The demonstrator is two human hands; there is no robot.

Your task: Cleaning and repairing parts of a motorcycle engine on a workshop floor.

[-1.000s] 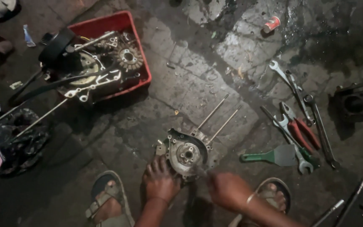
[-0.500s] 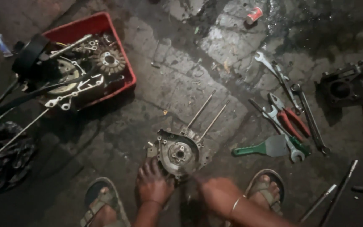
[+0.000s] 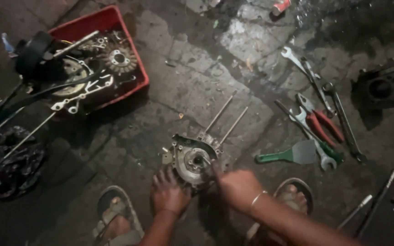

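A grey metal engine crankcase (image 3: 192, 157) with two long studs (image 3: 226, 119) pointing away stands on the dark stone floor between my sandalled feet. My left hand (image 3: 168, 193) presses flat on the case's near left edge, fingers spread. Beside it, my right hand (image 3: 237, 187), with a bracelet at the wrist, is curled against the case's right side; what it grips is hidden.
A red plastic crate (image 3: 135, 68) of engine parts, a gear and rods sits upper left. Spanners (image 3: 297, 61), red-handled pliers (image 3: 322, 120) and a green-handled scraper (image 3: 286, 156) lie at right. A dark engine block (image 3: 384, 86) is far right, loose rods (image 3: 372, 205) lower right.
The view has shifted slightly. My right hand has moved left, closer against the crankcase's right side. My left hand stays on the case.
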